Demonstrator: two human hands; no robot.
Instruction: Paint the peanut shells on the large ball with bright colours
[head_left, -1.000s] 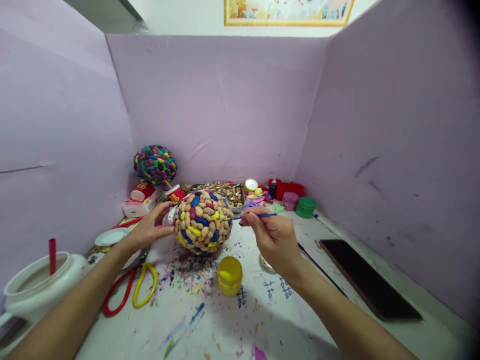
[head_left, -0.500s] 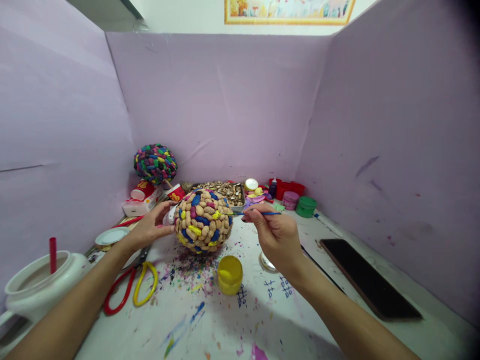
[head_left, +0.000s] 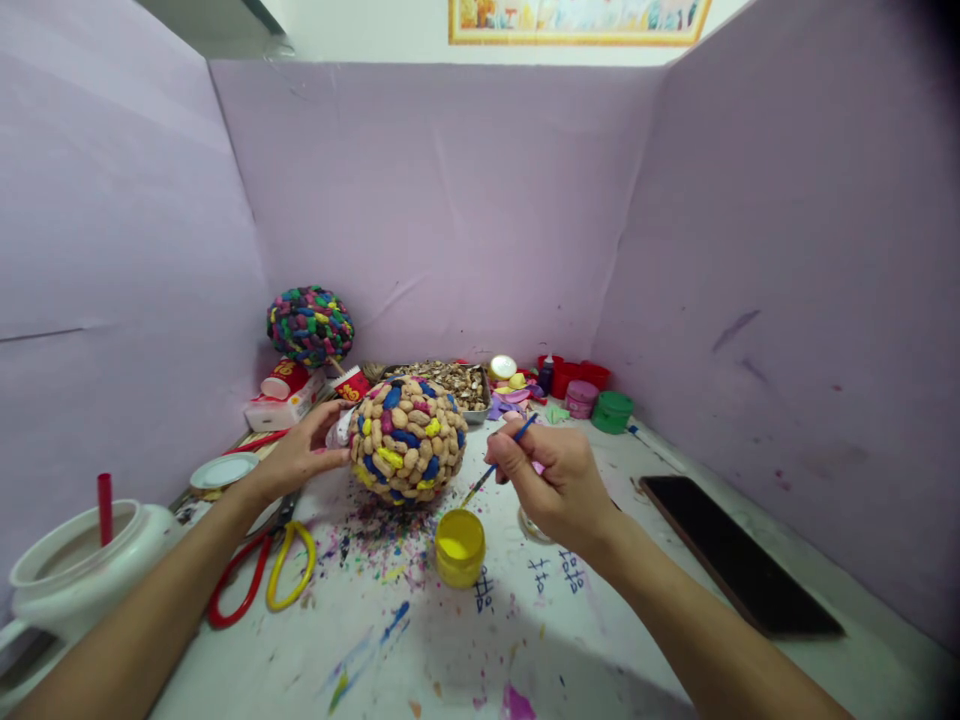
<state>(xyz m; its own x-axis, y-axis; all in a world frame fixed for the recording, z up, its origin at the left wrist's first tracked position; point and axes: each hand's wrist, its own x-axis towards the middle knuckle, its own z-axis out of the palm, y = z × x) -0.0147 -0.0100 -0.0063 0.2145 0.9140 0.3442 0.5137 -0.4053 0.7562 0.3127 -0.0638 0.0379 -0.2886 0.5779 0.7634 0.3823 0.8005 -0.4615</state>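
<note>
A ball covered in peanut shells (head_left: pixel 408 440), some painted blue, yellow and pink, sits on the paint-spattered table. My left hand (head_left: pixel 300 455) grips the left side of the ball, where a small white piece shows between my fingers. My right hand (head_left: pixel 551 475) pinches a thin blue paintbrush (head_left: pixel 501 459), which slants down to the left. Its tip hangs just above an open yellow paint pot (head_left: pixel 459 546) in front of the ball.
A fully painted shell ball (head_left: pixel 310 326) stands at the back left. A tray of shells (head_left: pixel 452 384) and several paint pots (head_left: pixel 592 398) line the back. Red and yellow scissors (head_left: pixel 259 573), a white jug (head_left: pixel 71 567) and a dark phone (head_left: pixel 739 565) lie around.
My right hand has drawn the brush away from the ball and tilted it downward, bringing the tip toward the yellow paint pot. The left hand stays on the ball.
</note>
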